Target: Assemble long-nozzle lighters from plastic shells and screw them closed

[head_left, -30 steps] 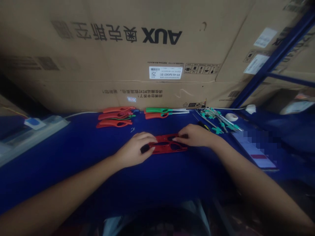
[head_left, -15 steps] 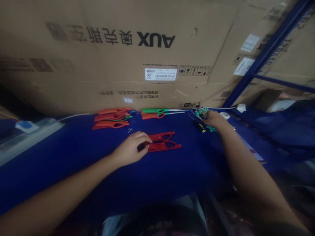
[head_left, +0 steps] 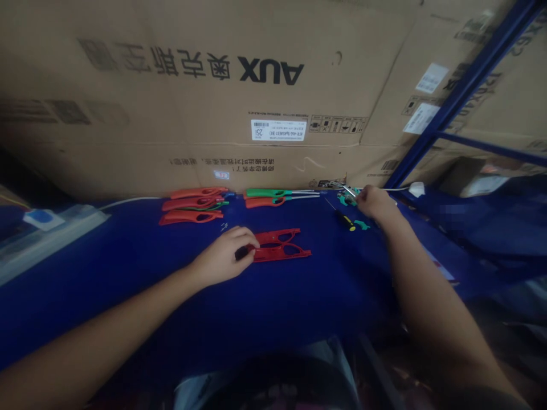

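My left hand (head_left: 228, 253) is closed on the near end of the red lighter shell halves (head_left: 282, 252), which lie side by side on the blue table. A small black piece (head_left: 241, 253) shows between thumb and fingers. At the back right, my right hand (head_left: 376, 204) pinches a thin silver metal tube (head_left: 348, 189), tilted up over a small pile of teal parts (head_left: 344, 199). Beside that pile lies a screwdriver (head_left: 346, 221) with a black and yellow handle. One loose teal part (head_left: 362, 225) rests just below the right hand.
Several red lighter handles (head_left: 192, 216) lie at the back left. A green lighter (head_left: 265, 193) and an orange lighter (head_left: 262, 202) lie along the large cardboard box (head_left: 171, 125). A power strip (head_left: 55, 239) is at the far left, a blue metal frame (head_left: 427, 136) at the right.
My right hand has lifted slightly from the teal parts with the silver tube now in its fingers, baring more of the pile. My left hand keeps hold of the red shells.
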The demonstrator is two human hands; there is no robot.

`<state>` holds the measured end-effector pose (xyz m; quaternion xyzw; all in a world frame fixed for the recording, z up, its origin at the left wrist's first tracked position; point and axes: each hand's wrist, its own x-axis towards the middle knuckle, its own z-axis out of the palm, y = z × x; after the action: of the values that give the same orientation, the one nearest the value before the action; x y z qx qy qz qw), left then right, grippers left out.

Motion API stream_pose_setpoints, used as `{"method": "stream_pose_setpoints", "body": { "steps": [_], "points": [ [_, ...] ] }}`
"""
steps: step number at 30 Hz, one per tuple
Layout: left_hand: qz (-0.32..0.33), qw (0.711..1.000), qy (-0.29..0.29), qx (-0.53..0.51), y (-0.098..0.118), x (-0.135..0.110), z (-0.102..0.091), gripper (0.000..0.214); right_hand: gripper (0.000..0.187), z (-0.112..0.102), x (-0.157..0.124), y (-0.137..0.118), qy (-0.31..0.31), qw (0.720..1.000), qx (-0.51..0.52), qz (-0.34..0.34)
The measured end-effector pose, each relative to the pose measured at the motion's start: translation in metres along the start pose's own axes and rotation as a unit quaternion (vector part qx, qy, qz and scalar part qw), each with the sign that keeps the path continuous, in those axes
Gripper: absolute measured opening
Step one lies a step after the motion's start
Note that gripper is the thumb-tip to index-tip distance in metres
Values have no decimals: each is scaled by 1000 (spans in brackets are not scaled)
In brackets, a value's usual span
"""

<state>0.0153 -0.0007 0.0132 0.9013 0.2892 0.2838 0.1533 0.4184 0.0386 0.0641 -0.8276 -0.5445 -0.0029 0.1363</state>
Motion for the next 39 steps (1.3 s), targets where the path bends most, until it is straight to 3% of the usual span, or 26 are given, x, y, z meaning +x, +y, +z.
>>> {"method": "stream_pose_setpoints", "body": {
  "steps": [3,7,9,13,18,26,33,39],
  "points": [
    [-7,999,-22,25,-3,1,-4,15,17,-8,-6,-7,23,996,72,-37],
    [-30,994,-65,81,0,1,-14,15,12,-11,-16,-23,-12,975,186,-119],
    [-35,989,-82,118,8,0,-21,18,12,-12,-23,-31,-35,951,258,-164],
    [-31,984,-41,169,39,-3,-30,24,34,-18,-45,-43,-76,876,385,-282],
    [-46,983,-32,177,66,-6,-25,34,27,-14,-73,-55,-125,843,357,-382],
    [-61,987,-18,146,33,-9,0,28,28,19,-84,-60,-172,829,362,-390],
    [-57,987,-39,145,29,-13,-2,23,28,13,-88,-60,-222,827,325,-401],
    [-61,992,-6,115,34,-12,2,24,29,12,-92,-62,-245,818,301,-424]
  ]
}}
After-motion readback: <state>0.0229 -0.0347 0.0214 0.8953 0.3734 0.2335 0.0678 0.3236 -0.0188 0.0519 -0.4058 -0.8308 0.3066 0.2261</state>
